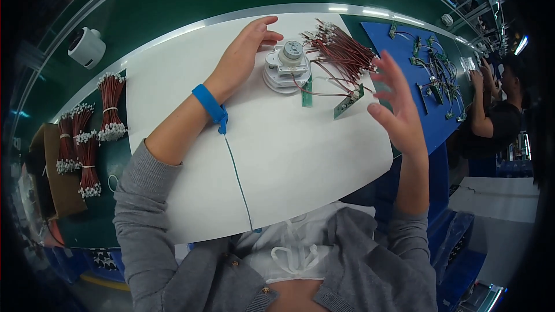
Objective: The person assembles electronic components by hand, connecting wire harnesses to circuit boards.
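Note:
A round white plastic housing with a grey motor-like cylinder on top [289,60] stands on the white sheet. Just left of it is my left hand [245,49], fingers slightly bent and apart, with nothing visible in them. My right hand [399,107] hovers on the right, palm turned inward, fingers and thumb spread and holding nothing. Between the hands, a small green circuit board [307,92] lies beside the housing. Another green circuit board [348,103] sits tilted closer to my right hand, with thin red-brown wires attached. A blue wrist strap [209,104] with a green cord circles my left wrist.
A heap of red-brown wires with white connectors [344,52] lies behind the boards. Wired circuit boards [436,81] crowd a blue mat [384,43] at right. Tied wire bundles [111,107] and a white device [87,47] stand left. A co-worker [500,104] works far right.

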The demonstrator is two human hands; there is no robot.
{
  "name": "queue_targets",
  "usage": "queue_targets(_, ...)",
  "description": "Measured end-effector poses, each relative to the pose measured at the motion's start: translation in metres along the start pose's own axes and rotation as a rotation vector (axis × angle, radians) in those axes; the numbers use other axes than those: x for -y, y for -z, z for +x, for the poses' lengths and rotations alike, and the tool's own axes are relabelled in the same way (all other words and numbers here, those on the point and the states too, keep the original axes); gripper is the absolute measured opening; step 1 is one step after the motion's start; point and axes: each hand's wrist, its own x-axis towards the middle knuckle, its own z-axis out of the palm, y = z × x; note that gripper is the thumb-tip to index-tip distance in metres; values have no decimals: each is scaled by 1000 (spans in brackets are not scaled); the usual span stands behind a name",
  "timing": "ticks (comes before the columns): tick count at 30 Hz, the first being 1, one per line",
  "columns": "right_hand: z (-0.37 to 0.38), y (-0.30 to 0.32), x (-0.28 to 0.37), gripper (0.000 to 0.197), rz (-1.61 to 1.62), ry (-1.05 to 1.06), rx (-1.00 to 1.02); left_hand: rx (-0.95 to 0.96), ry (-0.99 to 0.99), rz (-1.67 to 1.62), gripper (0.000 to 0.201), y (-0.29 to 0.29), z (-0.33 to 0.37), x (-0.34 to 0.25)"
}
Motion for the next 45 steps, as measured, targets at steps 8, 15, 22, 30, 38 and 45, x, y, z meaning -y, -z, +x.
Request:
queue_targets(8,106,-50,79,72,-573,377,204,-4,-26,76,51,7,-7,-26)
queue_targets(15,137,-70,113,49,-770,76,658,-103,-14,-21,46,48,-7,-36)
queue_targets(22,143,-96,154,52,-849,44,649,-131,-41,-24,45,85,-18,-43)
queue_targets(30,195,-65,257,51,-580,266,401,-135,-82,-39,36,134,-23,-67)
queue_targets(38,325,-72,304,52,-320,251,198,-179,-28,222,26,182,-27,-94)
queue_targets(45,437,-185,252,52,-701,357,110,-80,-231,600,23,228,-57,-109)
